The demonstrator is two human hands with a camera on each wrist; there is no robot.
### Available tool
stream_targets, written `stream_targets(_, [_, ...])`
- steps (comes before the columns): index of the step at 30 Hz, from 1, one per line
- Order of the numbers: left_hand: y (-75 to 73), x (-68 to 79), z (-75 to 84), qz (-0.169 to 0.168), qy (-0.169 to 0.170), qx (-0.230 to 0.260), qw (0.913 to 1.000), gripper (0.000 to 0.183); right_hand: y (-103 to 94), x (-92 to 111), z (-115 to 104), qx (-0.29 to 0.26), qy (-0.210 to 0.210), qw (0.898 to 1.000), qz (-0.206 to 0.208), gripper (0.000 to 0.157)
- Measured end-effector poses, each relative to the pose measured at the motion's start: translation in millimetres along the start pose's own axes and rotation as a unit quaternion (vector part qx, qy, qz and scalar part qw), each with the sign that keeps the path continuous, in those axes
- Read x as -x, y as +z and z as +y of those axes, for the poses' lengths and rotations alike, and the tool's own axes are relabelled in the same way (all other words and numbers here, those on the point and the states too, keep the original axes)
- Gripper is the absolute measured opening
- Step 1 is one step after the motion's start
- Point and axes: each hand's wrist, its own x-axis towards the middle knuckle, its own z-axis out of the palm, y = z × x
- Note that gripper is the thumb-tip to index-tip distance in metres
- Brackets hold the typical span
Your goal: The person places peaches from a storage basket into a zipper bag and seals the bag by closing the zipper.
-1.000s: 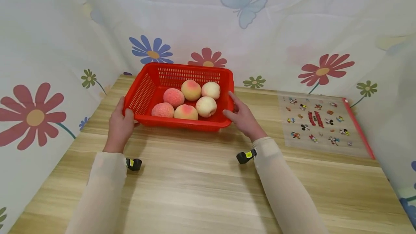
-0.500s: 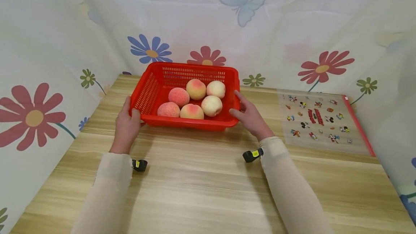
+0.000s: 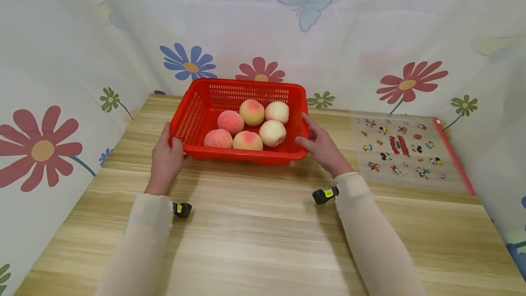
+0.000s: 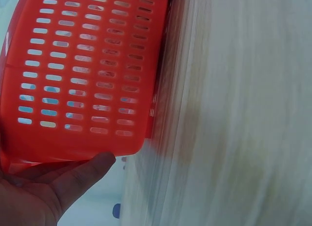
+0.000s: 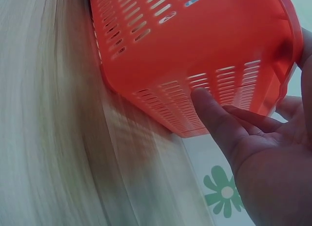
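Evidently, left hand and right hand hold 1 red basket between them.

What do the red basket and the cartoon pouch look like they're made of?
The red basket looks like smooth, slightly shiny molded plastic, given its regular slots. The cartoon pouch is probably matte plastic film, since it looks translucent.

Some fingers of the left hand are out of sight behind the red basket. Between the left fingers and those of the right hand, the basket's near side hides the bottoms of the front peaches. Both wrist views cut the basket off above the fingers, and the right hand runs off its own view's right edge. The counter beside the fingers is blurred there. Right of the right fingers, the clear bag bears prints mostly too small to tell.
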Motion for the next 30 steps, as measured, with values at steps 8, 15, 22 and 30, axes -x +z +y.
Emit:
stream_targets(8, [7.9,2.1,2.5,0.001,0.006,0.006,1.0000,0.058,-7.5,2,3,0.009,0.013,1.000,0.009,0.071])
stream_targets(15, [14.2,3.1,4.7,-0.002,0.015,0.000,0.9999,0.059,-14.0,3,6,0.012,0.011,1.000,0.012,0.070])
stream_targets(22, [17.7,5.2,8.0,-0.009,0.020,-0.003,0.9998,0.060,-19.3,5,8,0.006,0.018,1.000,0.016,0.069])
stream_targets(30, [21.8,7.1,9.8,-0.011,0.029,-0.004,0.9995,0.060,-23.1,9,9,-0.001,0.014,1.000,0.019,0.068])
